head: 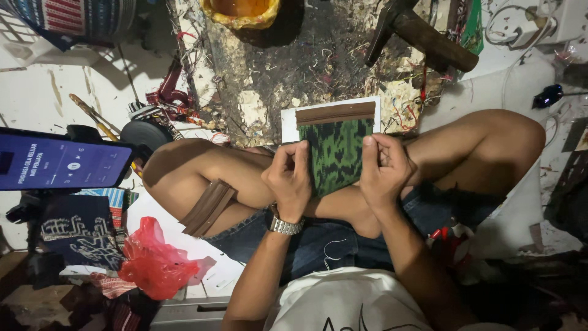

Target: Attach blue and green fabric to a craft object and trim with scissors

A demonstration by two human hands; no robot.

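On green cloth (335,153): both hands (288,178) pinching

The green woven panel (335,156) is cloth, matt, with a rough black pattern in the weave. Along its top edge runs a brown strip (335,114) that looks like smooth leather or imitation leather with a dull finish. Behind the panel lies a white card (289,125), flat and matt like paper. Left of the panel, brown strips (208,207) of the same smooth material rest on the thigh. Below the panel, the wrist watch (285,225) is shiny metal. Further left, the red bag (153,260) is thin glossy plastic, much wrinkled. Above the panel, the floor (306,61) is rough and dirty, with thread scraps, and a hammer handle (435,40) is dark worn wood.
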